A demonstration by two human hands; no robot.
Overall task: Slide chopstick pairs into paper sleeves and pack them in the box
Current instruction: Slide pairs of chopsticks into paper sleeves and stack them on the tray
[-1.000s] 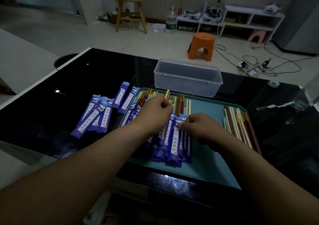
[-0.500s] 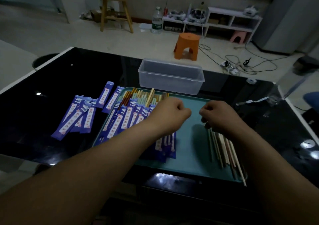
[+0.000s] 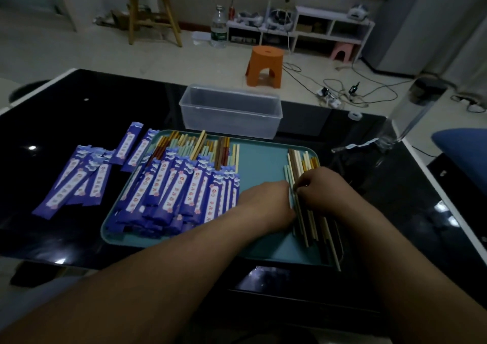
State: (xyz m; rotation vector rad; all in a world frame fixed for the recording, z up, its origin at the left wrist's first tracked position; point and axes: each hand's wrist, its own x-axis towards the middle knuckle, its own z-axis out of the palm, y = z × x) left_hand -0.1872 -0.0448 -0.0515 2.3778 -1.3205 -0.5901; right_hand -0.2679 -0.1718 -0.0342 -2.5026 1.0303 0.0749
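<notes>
A teal tray lies on the black table. Its left half is filled with several chopstick pairs in blue paper sleeves. A loose bundle of bare chopsticks lies along its right side. My right hand lies over this bundle with its fingers curled onto the sticks. My left hand touches the bundle's left edge, its fingertips hidden. Several blue sleeves lie on the table left of the tray. Behind the tray stands a clear plastic box.
The table's near edge runs just below the tray. A clear plastic bag stands at the table's right rear, with a blue cushion beside it. An orange stool, a wooden chair and cables lie on the floor beyond.
Both hands moved right, from the sleeved pile to the bare chopstick bundle on the tray's right side. The camera view shifted with them.
</notes>
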